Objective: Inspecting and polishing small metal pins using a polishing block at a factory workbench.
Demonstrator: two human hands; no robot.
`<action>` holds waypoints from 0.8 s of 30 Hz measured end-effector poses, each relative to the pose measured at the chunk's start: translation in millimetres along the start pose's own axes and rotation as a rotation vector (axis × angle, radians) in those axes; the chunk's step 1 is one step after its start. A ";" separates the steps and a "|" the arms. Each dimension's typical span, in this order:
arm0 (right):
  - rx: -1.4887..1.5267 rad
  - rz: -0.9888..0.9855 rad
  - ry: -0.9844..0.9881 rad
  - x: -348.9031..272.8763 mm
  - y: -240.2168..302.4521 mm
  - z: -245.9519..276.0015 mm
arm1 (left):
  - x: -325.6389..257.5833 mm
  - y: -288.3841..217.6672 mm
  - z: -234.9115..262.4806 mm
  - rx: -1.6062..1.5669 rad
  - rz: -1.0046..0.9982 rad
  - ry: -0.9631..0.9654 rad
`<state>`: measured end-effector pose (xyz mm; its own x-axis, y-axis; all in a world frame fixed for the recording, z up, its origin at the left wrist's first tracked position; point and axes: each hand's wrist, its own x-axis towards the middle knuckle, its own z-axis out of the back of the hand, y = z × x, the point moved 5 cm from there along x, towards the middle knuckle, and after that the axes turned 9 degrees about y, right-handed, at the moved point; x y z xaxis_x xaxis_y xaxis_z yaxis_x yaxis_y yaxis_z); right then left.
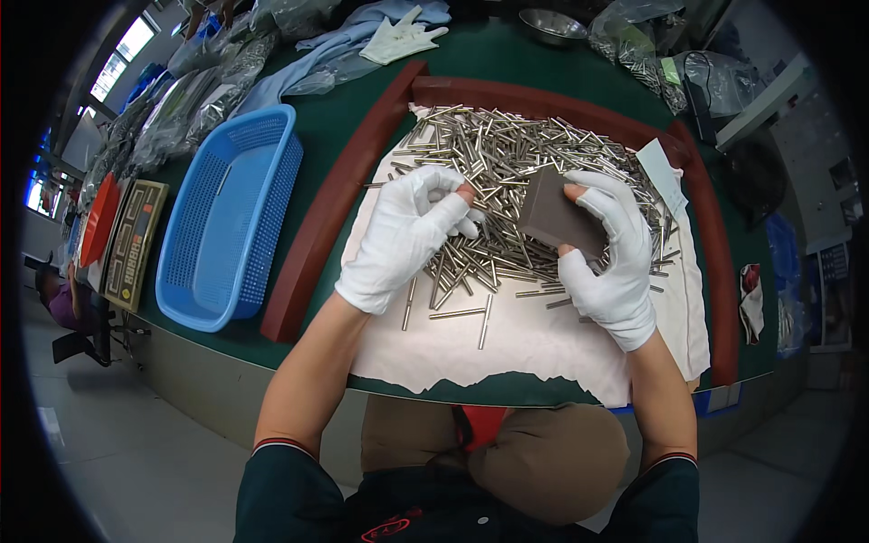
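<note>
A heap of slim metal pins (pixel 507 145) lies on a white cloth (pixel 407 357). My right hand (pixel 617 258), in a white glove with bare thumb and finger tips, grips a dark brown rectangular block (pixel 563 217) above the heap's right side. Over the heap's left side is my left hand (pixel 398 231), gloved the same way. Its fingers are curled, with thumb and forefinger pinched together; whatever is between them is too small or hidden to make out. Several loose pins lie on the cloth in front of the heap, nearest the table's front edge.
Dark red wooden bars (pixel 330 217) frame the cloth on the left, back and right. A blue plastic basket (pixel 186 299) stands left of the frame. Behind are a spare white glove (pixel 403 38), a metal bowl (pixel 552 27) and bagged parts (pixel 638 54). A paper slip (pixel 663 176) rests at right.
</note>
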<state>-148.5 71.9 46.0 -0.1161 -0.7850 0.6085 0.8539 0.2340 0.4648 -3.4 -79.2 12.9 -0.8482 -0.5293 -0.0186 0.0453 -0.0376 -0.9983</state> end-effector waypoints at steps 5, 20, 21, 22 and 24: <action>-0.002 0.006 0.023 -0.5 1.7 -3.2 | -1.1 1.1 0.0 -0.015 0.012 0.010; 0.061 -0.001 0.129 -0.9 11.2 -10.8 | -3.8 3.9 -5.9 -0.014 0.055 0.041; 0.072 0.005 0.135 -0.5 12.5 -11.2 | -4.3 3.6 -5.7 -0.009 0.053 0.043; 0.083 0.012 0.142 0.0 13.5 -11.9 | -4.9 2.4 -5.7 -0.012 0.053 0.041; 0.089 0.029 0.144 -0.6 13.2 -11.4 | -4.9 -1.7 -9.2 0.010 0.052 0.053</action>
<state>-131.4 69.0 44.5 -0.0127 -0.8500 0.5266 0.8070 0.3022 0.5073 -4.2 -68.7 14.2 -0.8713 -0.4851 -0.0739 0.0954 -0.0196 -0.9952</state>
